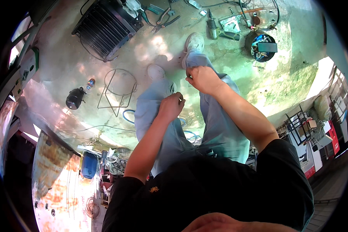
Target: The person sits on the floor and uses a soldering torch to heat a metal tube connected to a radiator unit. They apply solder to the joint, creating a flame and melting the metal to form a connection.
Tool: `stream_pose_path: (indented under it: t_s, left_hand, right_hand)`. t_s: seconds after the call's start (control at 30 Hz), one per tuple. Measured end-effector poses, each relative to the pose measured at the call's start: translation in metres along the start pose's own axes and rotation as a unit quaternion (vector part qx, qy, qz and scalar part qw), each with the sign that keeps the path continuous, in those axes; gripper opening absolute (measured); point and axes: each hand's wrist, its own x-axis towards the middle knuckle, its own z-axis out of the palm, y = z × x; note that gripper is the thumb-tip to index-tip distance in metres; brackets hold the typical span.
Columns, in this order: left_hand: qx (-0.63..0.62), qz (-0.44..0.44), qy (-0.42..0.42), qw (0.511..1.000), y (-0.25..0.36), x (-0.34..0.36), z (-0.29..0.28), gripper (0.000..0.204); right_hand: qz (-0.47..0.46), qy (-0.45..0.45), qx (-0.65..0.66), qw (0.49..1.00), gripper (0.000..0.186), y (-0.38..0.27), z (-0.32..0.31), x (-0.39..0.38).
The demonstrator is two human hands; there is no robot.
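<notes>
Presently, left hand (pixel 171 106): loosely curled, nothing showing in it.
Right hand (pixel 205 79): fingers curled in; I cannot tell whether they hide anything.
Trousers (pixel 220 123): beneath both hands, contact unclear.
Drill (pixel 215 31): on the floor, one o'clock from my hands.
Wire frame (pixel 120 95): nine o'clock.
Posture: seemingly between grips; taking the drill would call for leaning forward, fingers opened.

Stained floor (pixel 294 75), dappled sunlight (pixel 158 48), rust-streaked panel (pixel 60 179) at lower left
</notes>
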Motion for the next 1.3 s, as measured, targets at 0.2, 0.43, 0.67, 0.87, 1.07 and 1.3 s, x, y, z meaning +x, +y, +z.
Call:
stream_pose_path:
  t_s: [0.2, 0.43, 0.67, 0.87, 1.07, 1.3]
  left_hand:
    - [0.063, 0.104, 0.144, 0.982, 0.013, -0.140, -0.003, 0.022]
    - [-0.009, -0.070, 0.096, 0.993, -0.030, -0.357, 0.027, 0.081]
    - [-0.126, -0.102, 0.103, 0.981, -0.059, -0.338, 0.082, 0.087]
    - [-0.336, -0.113, 0.141, 0.924, -0.044, -0.354, 0.090, 0.072]
    - [-0.426, -0.172, 0.225, 0.859, -0.010, -0.354, 0.177, 0.063]
    - [-0.401, -0.263, 0.392, 0.785, 0.063, -0.342, 0.232, 0.058]
  right_hand:
    - [0.103, 0.193, 0.151, 0.964, 0.039, -0.037, -0.017, -0.143]
    - [0.253, 0.071, 0.269, 0.927, 0.092, -0.117, 0.020, -0.405]
    - [0.254, 0.085, 0.184, 0.946, 0.097, -0.114, 0.011, -0.355]
    - [0.319, 0.028, 0.202, 0.926, 0.091, -0.045, -0.011, -0.327]
    - [0.204, 0.052, -0.005, 0.978, 0.088, -0.052, -0.093, -0.307]
    - [0.207, -0.148, 0.079, 0.964, 0.035, 0.019, -0.186, -0.320]
